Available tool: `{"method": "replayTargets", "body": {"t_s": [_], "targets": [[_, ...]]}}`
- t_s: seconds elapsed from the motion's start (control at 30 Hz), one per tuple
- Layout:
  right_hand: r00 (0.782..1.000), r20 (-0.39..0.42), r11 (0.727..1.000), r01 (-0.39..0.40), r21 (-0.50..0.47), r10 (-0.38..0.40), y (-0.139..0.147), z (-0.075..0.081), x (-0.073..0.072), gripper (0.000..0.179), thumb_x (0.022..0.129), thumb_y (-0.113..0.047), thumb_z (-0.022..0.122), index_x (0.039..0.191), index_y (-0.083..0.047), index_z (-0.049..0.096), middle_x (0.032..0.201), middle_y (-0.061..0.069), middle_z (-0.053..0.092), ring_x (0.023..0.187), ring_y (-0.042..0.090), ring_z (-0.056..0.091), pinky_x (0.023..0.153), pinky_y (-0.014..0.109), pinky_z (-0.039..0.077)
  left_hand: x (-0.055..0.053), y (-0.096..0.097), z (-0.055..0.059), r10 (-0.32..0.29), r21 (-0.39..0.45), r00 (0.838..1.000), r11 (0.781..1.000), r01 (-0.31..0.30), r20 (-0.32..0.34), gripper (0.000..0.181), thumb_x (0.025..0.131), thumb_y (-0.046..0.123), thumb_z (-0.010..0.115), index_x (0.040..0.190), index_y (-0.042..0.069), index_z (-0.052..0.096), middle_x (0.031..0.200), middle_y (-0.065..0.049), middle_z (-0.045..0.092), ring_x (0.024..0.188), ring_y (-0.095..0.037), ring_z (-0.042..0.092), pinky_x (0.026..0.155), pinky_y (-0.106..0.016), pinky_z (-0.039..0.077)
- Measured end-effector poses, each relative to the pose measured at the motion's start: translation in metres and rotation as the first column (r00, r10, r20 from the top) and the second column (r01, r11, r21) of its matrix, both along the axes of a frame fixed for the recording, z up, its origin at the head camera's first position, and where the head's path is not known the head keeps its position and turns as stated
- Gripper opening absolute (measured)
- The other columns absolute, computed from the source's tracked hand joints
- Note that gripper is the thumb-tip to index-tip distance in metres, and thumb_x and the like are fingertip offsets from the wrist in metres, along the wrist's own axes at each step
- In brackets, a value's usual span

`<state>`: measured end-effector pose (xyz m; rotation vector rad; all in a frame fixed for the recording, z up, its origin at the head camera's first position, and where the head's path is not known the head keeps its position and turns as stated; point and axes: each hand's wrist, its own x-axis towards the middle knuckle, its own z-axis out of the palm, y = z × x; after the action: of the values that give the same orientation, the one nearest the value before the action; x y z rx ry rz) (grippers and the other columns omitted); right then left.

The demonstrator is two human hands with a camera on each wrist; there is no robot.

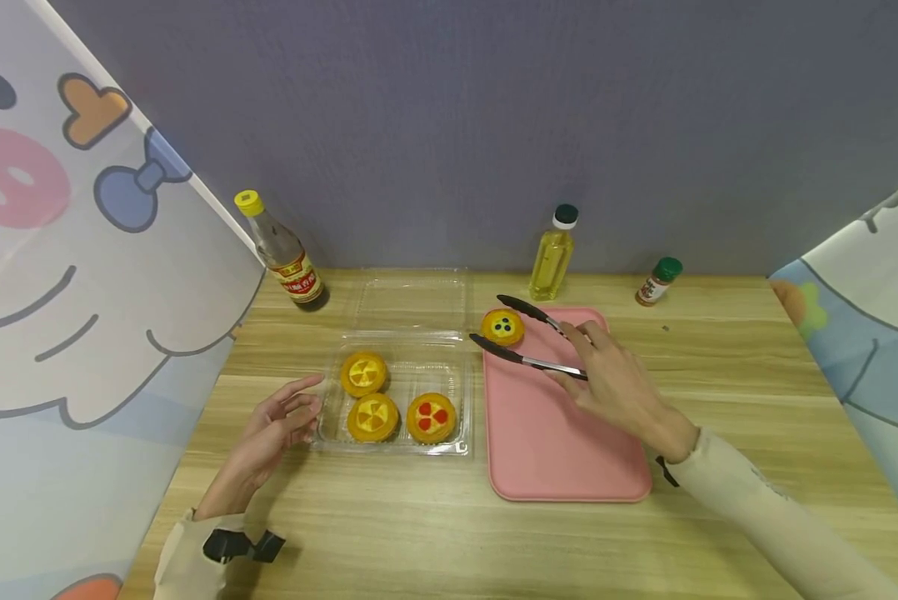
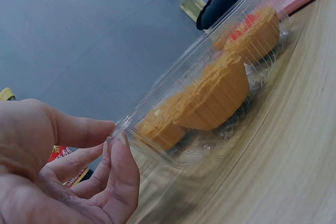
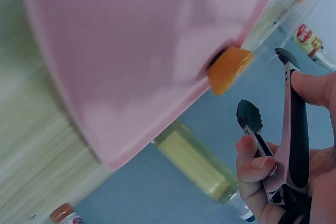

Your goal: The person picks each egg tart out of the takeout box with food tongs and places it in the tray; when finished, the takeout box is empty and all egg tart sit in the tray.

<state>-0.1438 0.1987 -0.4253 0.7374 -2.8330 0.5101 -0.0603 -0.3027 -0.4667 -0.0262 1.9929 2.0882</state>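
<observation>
**Right hand (image 1: 617,375) grips spread tongs (image 1: 554,366) near dark-dotted tart (image 1: 503,327)**

Right of centre, the right hand's fingers curl round the tongs, whose 2 black tips stand apart. In the head view they appear on either side of the dark-dotted tart, at the upper-left corner of the pink tray (image 1: 561,450); in the right wrist view they are clear of it.

Left of centre, the left hand (image 1: 269,429) pinches the rim of the clear container (image 1: 426,375) between thumb and finger. Inside lie 2 yellow-topped tarts (image 1: 372,417) at left and 1 red-topped tart (image 1: 431,418) at lower right.

A yellow-capped bottle (image 1: 291,262) stands upper left; an oil bottle (image 1: 551,265), upper right of centre.
</observation>
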Motion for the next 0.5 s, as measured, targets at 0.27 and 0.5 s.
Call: {"method": "replayTargets", "body": {"t_s": [0.27, 0.5], "targets": [[0.998, -0.045, 0.998, -0.055, -0.022, 0.054, -0.021, 0.008, 0.009, 0.072, 0.090, -0.040, 0.082, 0.146, -0.005, 0.055, 0.119, 0.012, 0.063, 0.085, 0.022, 0.062, 0.059, 0.034, 0.053, 0.000, 0.000, 0.000, 0.005, -0.005, 1.000, 1.000, -0.005, -0.001, 0.052, 0.108, 0.012, 0.057, 0.157, 0.007, 0.042, 0.106, 0.004, 0.065, 0.080, -0.006, 0.062, 0.066, -0.020, 0.056], [0.990, -0.073, 0.993, -0.117, 0.009, 0.117, -0.038, 0.015, 0.015, 0.075, 0.088, -0.040, 0.084, 0.148, -0.006, 0.054, 0.124, 0.010, 0.064, 0.101, 0.025, 0.066, 0.073, 0.043, 0.059, 0.001, 0.000, 0.000, 0.009, -0.006, 1.000, 1.000, -0.009, 0.009, 0.052, 0.108, 0.012, 0.058, 0.157, 0.007, 0.041, 0.106, 0.005, 0.065, 0.081, -0.006, 0.062, 0.066, -0.020, 0.056]]}}
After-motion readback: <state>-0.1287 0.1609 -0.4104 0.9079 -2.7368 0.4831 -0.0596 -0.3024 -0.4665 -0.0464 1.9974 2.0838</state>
